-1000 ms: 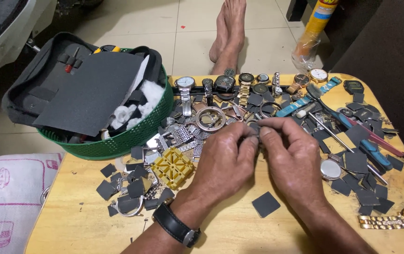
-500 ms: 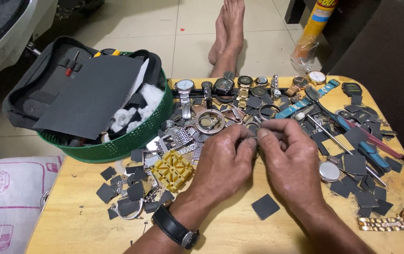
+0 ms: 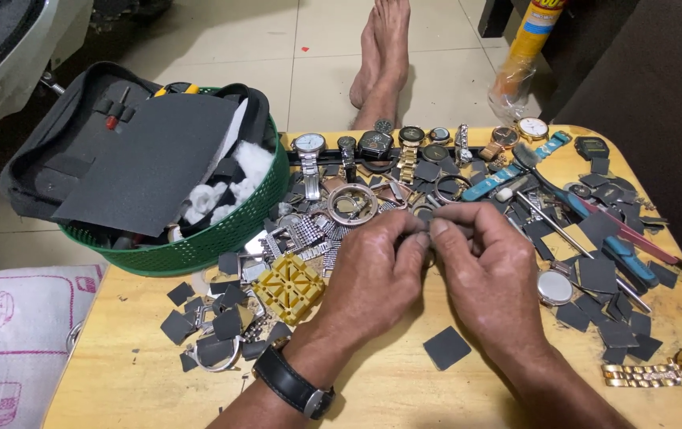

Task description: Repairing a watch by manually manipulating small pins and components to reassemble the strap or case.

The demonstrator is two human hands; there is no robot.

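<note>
**Both hands pinch a small part over the cluttered table**

The left hand [image 3: 373, 274] and right hand [image 3: 488, 274] meet fingertip to fingertip above the yellow wooden table [image 3: 373, 397], pinched shut on something too small to tell. Near left lies a yellow plastic gridded block [image 3: 288, 287]; a green plastic basket [image 3: 214, 234] stands far left.

This looks like a home watch-repair corner: a low wooden table [image 3: 404, 397] on a tiled floor [image 3: 317, 48], strewn with wristwatches [image 3: 309, 151], small tools [image 3: 619, 246] and a green basket [image 3: 222, 238].
</note>
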